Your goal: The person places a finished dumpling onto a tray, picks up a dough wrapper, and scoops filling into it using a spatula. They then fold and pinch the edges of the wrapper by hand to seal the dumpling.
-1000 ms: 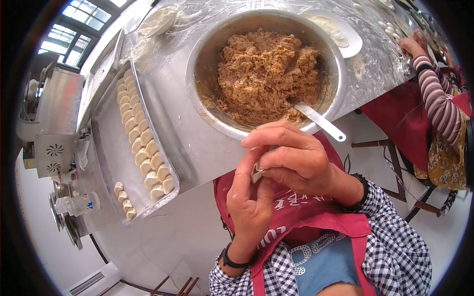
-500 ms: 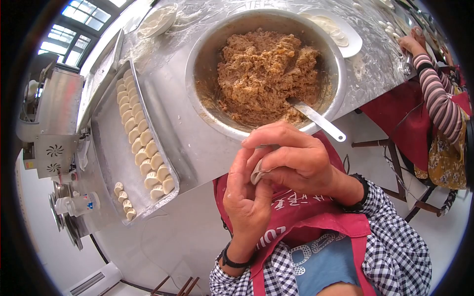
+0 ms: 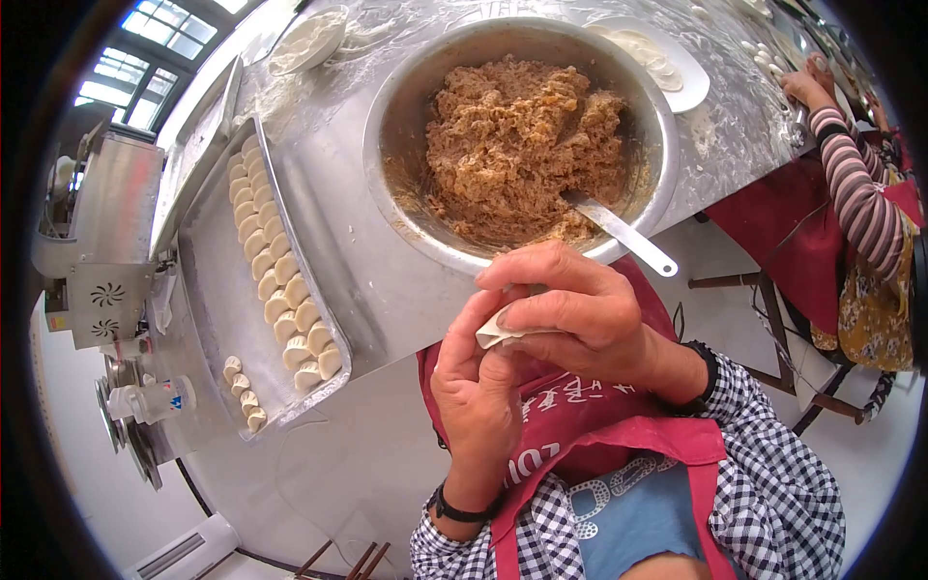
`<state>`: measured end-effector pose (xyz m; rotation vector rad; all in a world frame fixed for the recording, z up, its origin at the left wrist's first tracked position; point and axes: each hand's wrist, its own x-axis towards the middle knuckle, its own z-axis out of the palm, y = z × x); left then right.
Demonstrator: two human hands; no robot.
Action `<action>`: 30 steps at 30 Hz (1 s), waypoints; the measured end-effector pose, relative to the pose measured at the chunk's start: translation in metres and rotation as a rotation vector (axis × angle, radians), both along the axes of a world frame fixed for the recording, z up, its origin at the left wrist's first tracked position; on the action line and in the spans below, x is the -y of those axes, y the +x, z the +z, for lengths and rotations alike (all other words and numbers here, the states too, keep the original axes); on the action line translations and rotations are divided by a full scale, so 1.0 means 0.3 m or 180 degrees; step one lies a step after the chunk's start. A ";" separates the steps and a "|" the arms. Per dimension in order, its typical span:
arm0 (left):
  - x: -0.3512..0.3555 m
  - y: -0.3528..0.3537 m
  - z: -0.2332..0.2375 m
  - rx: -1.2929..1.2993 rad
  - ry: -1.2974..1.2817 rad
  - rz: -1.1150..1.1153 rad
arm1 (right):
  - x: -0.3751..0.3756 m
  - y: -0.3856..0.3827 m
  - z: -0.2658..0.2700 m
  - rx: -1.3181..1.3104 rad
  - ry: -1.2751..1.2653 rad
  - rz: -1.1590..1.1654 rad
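A pale dumpling [image 3: 494,332] is pinched between my two hands, just in front of the bowl's near rim. My left hand [image 3: 474,391] closes on its near side with the thumb and fingers. From the right, my right hand [image 3: 575,314] curls over it, fingers and thumb pressed on the dough. Much of the dumpling is hidden by the fingers. Beyond them stands a big metal bowl [image 3: 375,145] of brown minced filling [image 3: 522,145]. A flat metal spatula [image 3: 623,232] rests in the filling, its handle over the rim.
On the left, a metal tray [image 3: 217,319] holds rows of folded dumplings [image 3: 275,309] and several smaller ones at its near corner. A white plate [image 3: 691,82] carries dough wrappers. A bowl of flour [image 3: 309,43] sits at the back. At right, a co-worker's hand [image 3: 807,87] is over the table.
The dumpling now shows more of its pale edge between the fingers. My left hand has shifted slightly, its thumb lower; the right hand stays nearly in place.
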<state>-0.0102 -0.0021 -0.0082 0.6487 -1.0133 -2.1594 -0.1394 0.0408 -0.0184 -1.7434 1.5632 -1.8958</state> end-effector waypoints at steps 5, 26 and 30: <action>-0.001 0.000 0.010 0.0553 -0.0364 0.0071 | 0.003 -0.009 0.001 -0.0312 0.0066 -0.0022; -0.001 0.002 0.026 0.1261 -0.1682 -0.0073 | 0.004 -0.016 0.001 -0.0357 0.0100 0.0072; 0.001 0.002 0.028 0.1296 -0.1767 -0.0068 | 0.003 -0.010 0.006 -0.0288 0.0159 0.0079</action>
